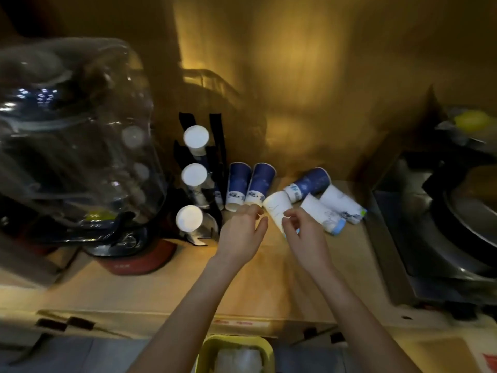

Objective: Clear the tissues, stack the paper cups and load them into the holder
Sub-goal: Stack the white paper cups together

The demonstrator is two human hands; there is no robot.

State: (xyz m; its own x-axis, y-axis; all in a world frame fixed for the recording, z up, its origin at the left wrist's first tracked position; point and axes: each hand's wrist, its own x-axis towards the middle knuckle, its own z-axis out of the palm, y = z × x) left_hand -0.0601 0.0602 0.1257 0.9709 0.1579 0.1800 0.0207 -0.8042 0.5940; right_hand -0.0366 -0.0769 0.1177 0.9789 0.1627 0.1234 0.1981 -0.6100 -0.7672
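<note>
Two blue paper cups (248,185) stand upside down side by side on the cardboard surface (150,286). A third blue cup (309,184) lies tilted to their right, with two white cups (333,208) lying on their sides beyond it. My right hand (304,235) is closed on a white paper cup (277,208), held tilted. My left hand (242,232) hovers beside that cup with fingers apart, its fingertips at the base of the standing blue cups. A black cup holder (212,168) at the left carries three stacks of inverted cups (195,173).
A large clear water bottle (75,135) on a red-based dispenser (139,262) fills the left. A metal stove with a pan (457,211) sits at the right. A yellow bin (236,354) holding white tissue stands below the front edge.
</note>
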